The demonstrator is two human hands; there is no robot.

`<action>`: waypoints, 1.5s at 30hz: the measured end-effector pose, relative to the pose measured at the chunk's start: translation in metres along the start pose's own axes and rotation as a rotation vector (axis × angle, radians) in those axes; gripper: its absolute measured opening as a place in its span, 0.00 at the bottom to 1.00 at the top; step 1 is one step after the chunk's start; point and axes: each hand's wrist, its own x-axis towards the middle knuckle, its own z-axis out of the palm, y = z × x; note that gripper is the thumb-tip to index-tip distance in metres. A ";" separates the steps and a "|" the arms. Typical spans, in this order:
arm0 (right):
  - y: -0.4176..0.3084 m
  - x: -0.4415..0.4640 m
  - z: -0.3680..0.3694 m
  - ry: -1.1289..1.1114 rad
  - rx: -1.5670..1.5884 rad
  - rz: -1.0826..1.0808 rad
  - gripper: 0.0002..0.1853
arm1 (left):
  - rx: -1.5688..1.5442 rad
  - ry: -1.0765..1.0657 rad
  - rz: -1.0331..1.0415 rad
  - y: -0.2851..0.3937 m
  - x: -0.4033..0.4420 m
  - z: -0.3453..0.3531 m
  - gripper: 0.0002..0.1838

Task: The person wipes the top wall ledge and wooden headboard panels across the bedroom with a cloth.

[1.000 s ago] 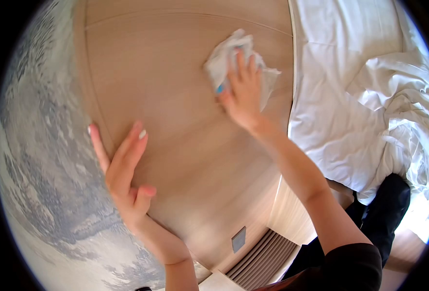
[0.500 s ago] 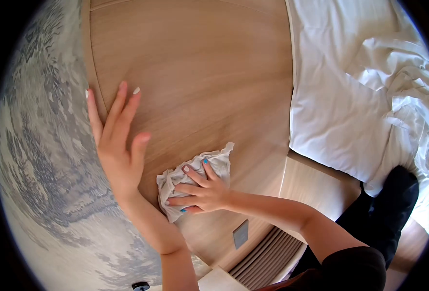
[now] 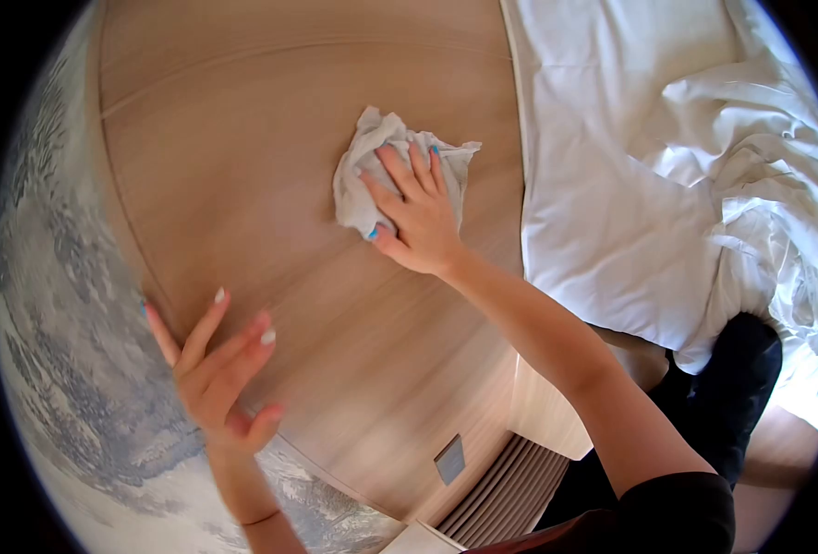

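A crumpled white cloth (image 3: 355, 189) lies against a light wood panel (image 3: 242, 185), held there under my right hand (image 3: 415, 214). The fingers of that hand are spread across the cloth, and part of it bunches out beyond the fingertips. My left hand (image 3: 219, 374) is open with its fingers apart, near the border between the wood panel and the grey patterned wall (image 3: 85, 369). It holds nothing; whether its fingertips touch the surface I cannot tell.
A bed with white bedding (image 3: 603, 185) stands along the panel's right side, its cover rumpled farther right. Near the bottom are a grey switch plate (image 3: 449, 460) and a ribbed brown surface (image 3: 501, 494). My dark-clothed leg (image 3: 741, 397) is beside the bed.
My right hand has carried the cloth upward across the panel, away from the switch plate. My left hand now appears lower in the view, still open.
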 end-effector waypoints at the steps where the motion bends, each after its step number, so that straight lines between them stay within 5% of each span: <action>1: 0.013 0.000 0.000 0.025 -0.008 0.043 0.30 | -0.031 -0.022 0.025 -0.003 -0.001 -0.003 0.24; 13: 0.222 -0.058 0.007 0.270 -0.015 0.454 0.26 | -0.050 -0.051 0.045 -0.011 -0.003 -0.004 0.19; 18: 0.248 -0.072 0.009 0.164 -0.131 0.414 0.25 | -0.020 -0.085 -0.016 -0.005 0.004 -0.007 0.17; 21: 0.200 -0.055 0.005 0.156 -0.079 0.538 0.25 | -0.004 -0.056 -0.003 -0.006 0.006 -0.005 0.18; 25: 0.130 -0.053 0.014 0.158 -0.039 0.089 0.25 | 0.048 -0.034 -0.018 -0.001 0.008 -0.007 0.19; 27: 0.073 -0.049 0.015 0.096 -0.031 0.113 0.26 | 0.096 -0.004 -0.014 -0.001 0.005 -0.006 0.24; 31: -0.029 -0.033 0.022 0.023 0.001 -0.005 0.28 | 0.021 0.330 0.065 -0.012 0.002 0.009 0.35; 35: -0.102 -0.029 0.027 -0.093 -0.004 -0.271 0.28 | 0.244 0.692 0.116 -0.020 0.002 0.033 0.24; 39: -0.118 -0.041 0.036 -0.286 0.072 -0.407 0.28 | 0.394 1.021 -0.253 0.006 -0.027 0.043 0.22; 43: -0.150 -0.070 0.044 -0.242 -0.041 -0.586 0.27 | 0.198 1.289 -0.905 0.078 -0.100 0.061 0.26; 45: -0.163 -0.088 0.046 -0.179 -0.101 -0.732 0.25 | 0.185 1.334 -1.062 0.113 -0.151 0.105 0.23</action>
